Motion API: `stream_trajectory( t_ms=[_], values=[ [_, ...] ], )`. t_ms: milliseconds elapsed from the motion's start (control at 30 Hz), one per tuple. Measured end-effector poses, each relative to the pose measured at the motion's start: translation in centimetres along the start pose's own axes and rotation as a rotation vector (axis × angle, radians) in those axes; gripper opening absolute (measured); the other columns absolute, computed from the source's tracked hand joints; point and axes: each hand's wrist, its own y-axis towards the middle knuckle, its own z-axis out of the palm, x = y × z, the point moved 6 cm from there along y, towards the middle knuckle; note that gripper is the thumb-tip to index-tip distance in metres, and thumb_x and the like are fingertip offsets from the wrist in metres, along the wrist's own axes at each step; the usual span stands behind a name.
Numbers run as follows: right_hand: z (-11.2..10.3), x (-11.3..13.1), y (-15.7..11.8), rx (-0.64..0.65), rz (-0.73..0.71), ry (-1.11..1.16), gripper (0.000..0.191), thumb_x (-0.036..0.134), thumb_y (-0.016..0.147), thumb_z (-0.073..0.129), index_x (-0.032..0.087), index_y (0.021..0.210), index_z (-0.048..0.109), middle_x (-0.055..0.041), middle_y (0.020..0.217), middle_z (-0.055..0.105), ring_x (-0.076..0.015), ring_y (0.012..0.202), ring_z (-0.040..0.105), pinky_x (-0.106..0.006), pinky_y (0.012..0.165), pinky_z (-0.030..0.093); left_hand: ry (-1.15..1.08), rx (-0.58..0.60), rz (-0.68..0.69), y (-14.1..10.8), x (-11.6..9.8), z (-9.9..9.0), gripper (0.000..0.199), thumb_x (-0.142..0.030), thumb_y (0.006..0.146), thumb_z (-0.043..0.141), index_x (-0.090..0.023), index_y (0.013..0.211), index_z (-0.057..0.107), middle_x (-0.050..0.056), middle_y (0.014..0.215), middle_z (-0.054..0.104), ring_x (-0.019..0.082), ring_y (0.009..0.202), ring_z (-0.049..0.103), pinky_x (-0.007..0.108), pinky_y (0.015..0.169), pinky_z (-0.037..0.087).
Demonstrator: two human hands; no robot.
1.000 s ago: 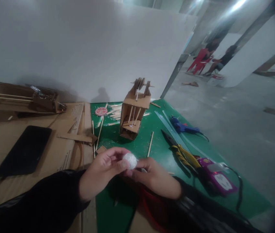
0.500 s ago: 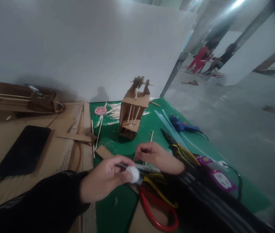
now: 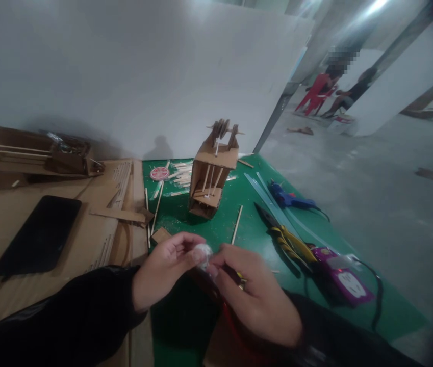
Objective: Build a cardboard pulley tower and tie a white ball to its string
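Observation:
Between the thumb and fingers of my left hand [image 3: 168, 270] is a small ball of white string [image 3: 203, 253]. My right hand [image 3: 252, 290] is closed, its thumb and forefinger pinching string at the ball's right side. Below and partly behind my right hand, a red scissor handle [image 3: 233, 323] shows, mostly hidden. Beyond both hands stands an upright cardboard box model [image 3: 216, 155], with sticks inside, a white string down its middle and round discs on an axle at its top.
Long-nose pliers [image 3: 287, 239], a blue glue gun [image 3: 290, 198] and a purple box [image 3: 344, 278] lie right on the green table. Loose wooden sticks [image 3: 181, 176] lie behind. A black phone [image 3: 38, 237] and second cardboard model [image 3: 36, 155] sit left. People sit far off.
My right hand has moved nearer and down to meet the ball of string, covering most of the scissors. My left hand has turned the ball slightly and shifted it up and left.

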Motion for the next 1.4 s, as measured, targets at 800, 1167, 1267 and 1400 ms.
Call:
stream_trajectory(
  t_ms=[800,1167,1267,1400],
  values=[
    [0.6,-7.0,2.5,0.337,0.314,0.206,0.021,0.026,0.080,0.052,0.011,0.070,0.064,0.0002,0.063,0.057,-0.0107,0.060,0.048,-0.020,0.057,0.038,-0.067,0.153,-0.114,-1.0,0.4,1.6,0.033,-0.033,0.076,0.073,-0.013,0.100,0.064,0.006,0.091,0.069,0.014,0.082,0.063,0.025,0.076,0.046],
    [-0.8,-3.3,2.9,0.245,0.244,0.050,0.021,0.022,0.087,0.050,0.014,0.073,0.062,0.0008,0.065,0.058,-0.0107,0.061,0.049,-0.020,0.056,0.037,0.094,0.113,-0.084,0.0,1.5,0.7,0.035,-0.039,0.071,0.075,-0.015,0.088,0.055,0.000,0.082,0.060,0.013,0.075,0.058,0.026,0.071,0.044],
    [-0.8,-1.5,2.1,0.180,0.185,-0.023,0.021,0.022,0.089,0.048,0.015,0.075,0.062,0.0001,0.067,0.060,-0.0109,0.061,0.051,-0.021,0.056,0.036,-0.046,0.090,-0.108,0.1,1.5,0.7,0.036,-0.041,0.072,0.074,-0.015,0.087,0.055,-0.001,0.081,0.058,0.013,0.074,0.059,0.030,0.073,0.049],
    [-0.8,0.4,1.1,0.096,0.044,-0.131,0.020,0.019,0.090,0.045,0.017,0.075,0.060,-0.0015,0.069,0.060,-0.0126,0.064,0.052,-0.024,0.061,0.036,-0.177,0.016,-0.098,0.0,0.7,0.6,0.036,-0.040,0.071,0.075,-0.015,0.086,0.053,-0.002,0.077,0.060,0.012,0.072,0.061,0.031,0.074,0.052]
  ],
)
